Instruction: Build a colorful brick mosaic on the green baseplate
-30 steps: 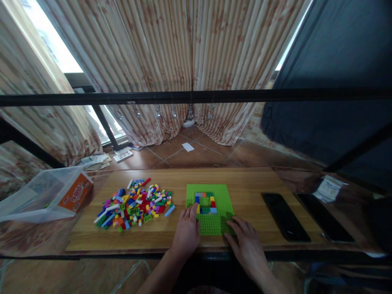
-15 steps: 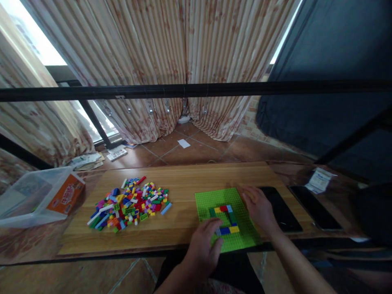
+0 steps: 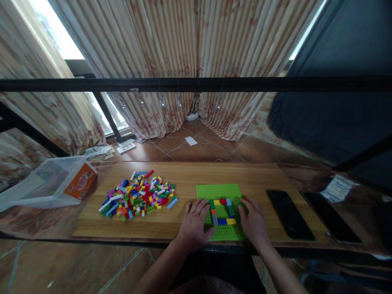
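Note:
A green baseplate [image 3: 219,191] lies on the wooden board in front of me. On it stands a rectangular ring of toy bricks [image 3: 226,221] in blue, yellow, red, green, orange and grey, with bare studs inside. My left hand [image 3: 193,224] rests over the plate's left edge, fingers stretched out and thumb near the front-left of the ring. Across from it, my right hand [image 3: 253,220] lies at the right edge, its fingers extended and its thumb beside the ring. No loose brick shows in either hand.
A pile of loose mixed bricks [image 3: 141,196] spreads over the left of the wooden board [image 3: 190,173]. Farther left stands a clear plastic bin [image 3: 55,171] with an orange label. A black phone [image 3: 289,214] and a second dark device [image 3: 330,216] lie to the right.
The baseplate has turned and now sits squarer to the board. My right hand has come down to its right edge; my left hand has moved off the ring to the left edge. The view has shifted.

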Demonstrator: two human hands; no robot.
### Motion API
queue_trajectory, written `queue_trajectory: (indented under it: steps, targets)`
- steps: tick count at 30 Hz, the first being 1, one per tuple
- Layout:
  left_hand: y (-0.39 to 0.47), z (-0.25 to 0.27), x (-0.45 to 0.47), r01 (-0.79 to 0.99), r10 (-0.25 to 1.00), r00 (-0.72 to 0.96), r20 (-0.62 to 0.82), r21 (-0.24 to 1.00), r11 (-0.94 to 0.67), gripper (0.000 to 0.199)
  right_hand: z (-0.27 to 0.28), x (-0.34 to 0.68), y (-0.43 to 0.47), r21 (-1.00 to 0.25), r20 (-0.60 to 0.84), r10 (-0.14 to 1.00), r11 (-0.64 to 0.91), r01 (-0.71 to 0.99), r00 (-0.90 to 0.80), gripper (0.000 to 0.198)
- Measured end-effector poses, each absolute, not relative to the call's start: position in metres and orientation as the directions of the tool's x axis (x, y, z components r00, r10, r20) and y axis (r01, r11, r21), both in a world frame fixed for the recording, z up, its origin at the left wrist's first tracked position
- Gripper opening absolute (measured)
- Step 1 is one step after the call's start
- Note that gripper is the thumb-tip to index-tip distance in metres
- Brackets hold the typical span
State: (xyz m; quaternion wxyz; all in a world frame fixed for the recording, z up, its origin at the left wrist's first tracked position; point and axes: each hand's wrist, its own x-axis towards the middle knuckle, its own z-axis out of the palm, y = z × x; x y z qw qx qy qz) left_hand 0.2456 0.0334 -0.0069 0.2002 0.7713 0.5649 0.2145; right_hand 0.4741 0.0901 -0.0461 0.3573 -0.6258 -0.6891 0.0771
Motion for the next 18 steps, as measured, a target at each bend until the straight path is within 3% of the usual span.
queue_trajectory:
  steps: [3,10,18]
  targets:
    - [0.039,-0.008,0.238,0.779,0.958,0.264,0.113,0.561,-0.281,0.064,-0.035,0.463,0.094,-0.592,0.387,0.922,0.259,0.763,-0.013,0.038]
    - [0.044,-0.012,0.234,0.759,0.956,0.254,0.145,0.582,-0.290,0.060,-0.016,0.437,0.122,-0.591,0.210,0.902,0.425,0.686,-0.377,0.028]
    - [0.053,-0.015,0.235,0.756,0.956,0.243,0.167,0.584,-0.295,0.060,-0.022,0.439,0.143,-0.605,0.165,0.883,0.443,0.662,-0.440,0.027]
